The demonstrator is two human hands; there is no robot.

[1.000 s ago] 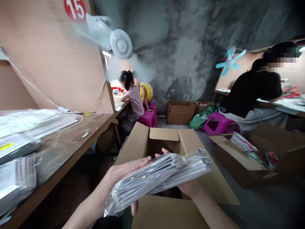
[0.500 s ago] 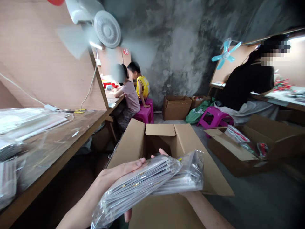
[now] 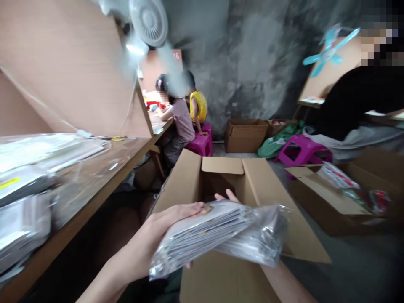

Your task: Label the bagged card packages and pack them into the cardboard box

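Observation:
Over the open cardboard box (image 3: 217,273), two clear plastic packets of thin, flat white pieces lie crossed on each other. My left hand (image 3: 168,221) grips the upper packet (image 3: 205,229) at its left side, fingers flat along the top and the thumb underneath. Below the lower packet (image 3: 261,240) is my right hand (image 3: 229,195); only its fingertips show past the far edge, and the forearm comes in from the lower right. Most of that hand is hidden by the packets. What the white pieces are, I cannot tell.
On the left a wooden workbench (image 3: 94,172) carries plastic sheets and more wrapped packets (image 3: 25,231). Another open carton (image 3: 334,210) with bagged goods stands at right, near a purple stool (image 3: 303,151). Several people sit at benches. A fan (image 3: 148,21) hangs above.
The view has swung left and tilted down slightly, so the surroundings sit further right. Both hands still hold the crossed packets over the box, with the packets turned slightly.

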